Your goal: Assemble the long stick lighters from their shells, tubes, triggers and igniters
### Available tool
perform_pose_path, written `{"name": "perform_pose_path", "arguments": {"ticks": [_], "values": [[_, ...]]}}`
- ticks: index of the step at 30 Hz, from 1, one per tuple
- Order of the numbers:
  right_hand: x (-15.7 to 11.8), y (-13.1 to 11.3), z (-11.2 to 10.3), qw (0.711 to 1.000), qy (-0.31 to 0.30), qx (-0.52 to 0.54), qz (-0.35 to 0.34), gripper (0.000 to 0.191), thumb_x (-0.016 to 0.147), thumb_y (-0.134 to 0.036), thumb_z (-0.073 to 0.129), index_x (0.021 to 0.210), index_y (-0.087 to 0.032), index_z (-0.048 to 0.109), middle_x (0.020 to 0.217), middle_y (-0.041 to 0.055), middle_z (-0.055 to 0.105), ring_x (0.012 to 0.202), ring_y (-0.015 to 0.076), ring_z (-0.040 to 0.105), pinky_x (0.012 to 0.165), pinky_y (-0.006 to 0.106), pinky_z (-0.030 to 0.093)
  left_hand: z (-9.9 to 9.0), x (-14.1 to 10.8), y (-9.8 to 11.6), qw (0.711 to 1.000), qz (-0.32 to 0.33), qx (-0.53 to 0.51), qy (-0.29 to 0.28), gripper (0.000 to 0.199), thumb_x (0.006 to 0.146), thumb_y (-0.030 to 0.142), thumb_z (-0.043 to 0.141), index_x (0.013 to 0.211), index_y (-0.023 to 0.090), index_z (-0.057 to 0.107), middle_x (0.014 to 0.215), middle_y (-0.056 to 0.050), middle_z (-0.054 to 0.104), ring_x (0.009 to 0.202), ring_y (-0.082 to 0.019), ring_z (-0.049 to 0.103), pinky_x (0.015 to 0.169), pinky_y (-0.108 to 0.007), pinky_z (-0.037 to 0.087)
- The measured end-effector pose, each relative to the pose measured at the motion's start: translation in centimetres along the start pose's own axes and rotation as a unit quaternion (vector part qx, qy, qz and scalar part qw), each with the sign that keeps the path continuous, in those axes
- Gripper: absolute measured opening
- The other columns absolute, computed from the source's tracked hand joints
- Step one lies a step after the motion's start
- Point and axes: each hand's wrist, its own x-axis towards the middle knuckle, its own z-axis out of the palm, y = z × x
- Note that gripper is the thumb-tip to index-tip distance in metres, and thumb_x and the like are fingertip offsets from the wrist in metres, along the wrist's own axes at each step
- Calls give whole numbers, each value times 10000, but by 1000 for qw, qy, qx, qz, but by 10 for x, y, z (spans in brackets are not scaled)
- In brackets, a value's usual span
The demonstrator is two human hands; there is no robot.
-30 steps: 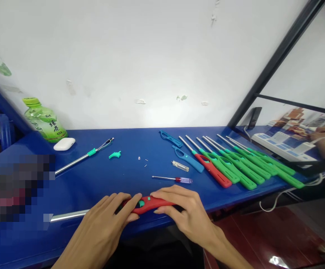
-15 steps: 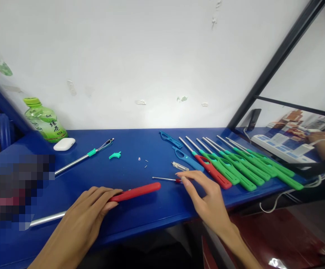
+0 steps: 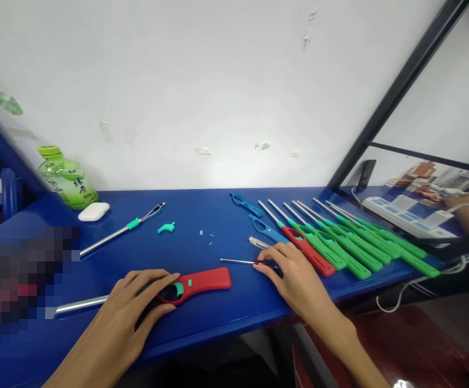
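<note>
My left hand (image 3: 135, 304) is closed on a red long-nosed gas lighter (image 3: 212, 278), whose broad side faces up on the blue table, with its metal barrel (image 3: 83, 305) running out to the left. Over the dark handle of a screwdriver (image 3: 236, 262) my right hand (image 3: 299, 277) is closed; the shaft lies low, pointing left. Behind it are a clear fuel tank (image 3: 258, 243) and two blue casing halves (image 3: 267, 230). A loose green trigger (image 3: 166, 228), a barrel with wires (image 3: 111, 238), a tiny white part (image 3: 201, 233) and small metal pins (image 3: 211, 235) lie farther back.
Several green lighters (image 3: 355, 242) and another red lighter (image 3: 310, 253) lie in a row at right. A green tea bottle (image 3: 70, 180) and a white earphone case (image 3: 93, 212) stand back left. Power strips (image 3: 407, 215) and another person's hand (image 3: 466, 207) are beyond the black frame.
The red lighter has turned from its narrow edge onto its broad side under my left hand. My right hand's fingers have closed around the screwdriver's handle.
</note>
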Motion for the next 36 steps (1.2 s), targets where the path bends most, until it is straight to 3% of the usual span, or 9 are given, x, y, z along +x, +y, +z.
{"name": "perform_pose_path", "arguments": {"ticks": [4,9,11,14,18,22,29,34,36], "values": [[7,2,-2,1000,0,13,-1,85,1086,-274,621,1008,-255,651,1033,72,758,985,323,698,906,483,527,4,-9,-2,998,-47,-15,-25,396,1097,623,522,1379,405,695,1301,0,754,1161,-246,723,998,-398,584],[44,-12,-15,996,-37,74,-44,254,1152,-212,339,1276,-235,560,1068,73,725,930,212,705,820,341,539,5,-6,-2,997,-64,-35,-16,422,1134,586,436,1306,353,743,1201,-20,754,1059,-221,728,944,-341,586],[68,-20,-13,993,-60,82,-57,247,1139,-226,365,1249,-223,586,1066,72,709,880,195,671,787,330,520,2,-2,0,997,-64,-37,-18,406,1146,541,427,1363,351,713,1107,-6,766,959,-195,742,866,-293,596],[103,-29,1,991,-94,81,-55,155,1076,-319,600,1171,-203,641,1020,56,707,816,182,631,741,322,487,-1,1,2,996,-74,-22,-38,415,1167,425,381,1508,373,611,1126,-4,767,952,-175,750,835,-259,599],[131,-32,27,983,-164,67,-48,124,1055,-280,684,990,-186,729,813,-6,694,720,155,641,722,312,522,3,-4,0,998,-60,20,-32,431,1155,501,385,1465,384,660,1272,-40,734,1080,-227,740,972,-356,597],[135,-31,43,978,-198,53,-43,224,1066,-389,709,1050,-166,731,976,19,749,832,168,721,805,362,625,4,-4,0,998,-46,34,-22,438,1130,579,445,1435,371,679,1299,-39,729,1161,-261,733,1045,-429,585],[132,-24,58,979,-184,78,-42,215,1052,-372,733,1084,-159,738,1091,47,765,993,214,748,919,435,628,0,-2,5,998,-39,43,-21,428,1145,558,420,1436,368,670,1293,-40,730,1160,-257,731,1020,-435,602],[124,-30,40,977,-137,163,-33,104,1040,-222,713,952,-180,749,892,24,793,854,184,743,844,330,560,1,-4,4,998,-25,51,-27,464,1163,527,353,1421,349,695,1283,-46,755,1165,-260,729,1026,-428,607],[113,-36,26,970,-118,210,-26,107,1044,-177,672,1007,-194,771,880,18,810,853,178,757,814,292,540,0,-3,5,998,-28,50,-28,472,1163,531,349,1422,341,695,1286,-48,757,1160,-261,731,1025,-432,610]]}}
